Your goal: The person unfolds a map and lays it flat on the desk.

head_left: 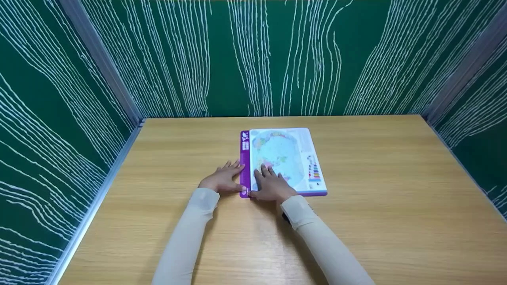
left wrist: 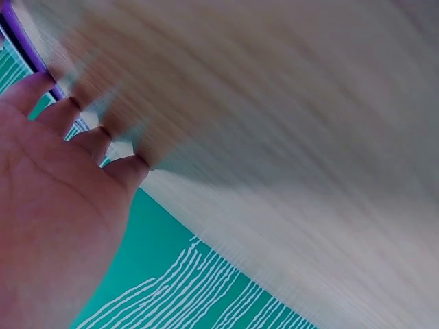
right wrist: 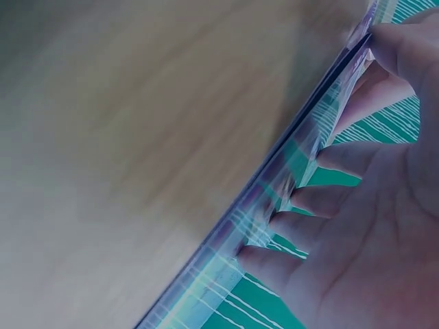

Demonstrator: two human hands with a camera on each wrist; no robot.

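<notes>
Head view: your purple-edged, glossy rectangular map (head_left: 283, 144) lies on the wood-grain table (head_left: 388, 178), left hand (head_left: 224, 179) at its purple strip, right hand (head_left: 272, 188) spread on top, neither gripping. Left wrist: your fingertips meet wood, unclenched. Right wrist: straight fingers press the gloss; lopsided pressure could skid it.

Hands (head_left: 225, 178) (head_left: 273, 187) touching map board (head_left: 281, 146), wooden table (head_left: 396, 178), green walls (head_left: 225, 79)

The booklet (head_left: 286, 156) is purple and white, the walls (head_left: 222, 59) white-lined green.
</notes>
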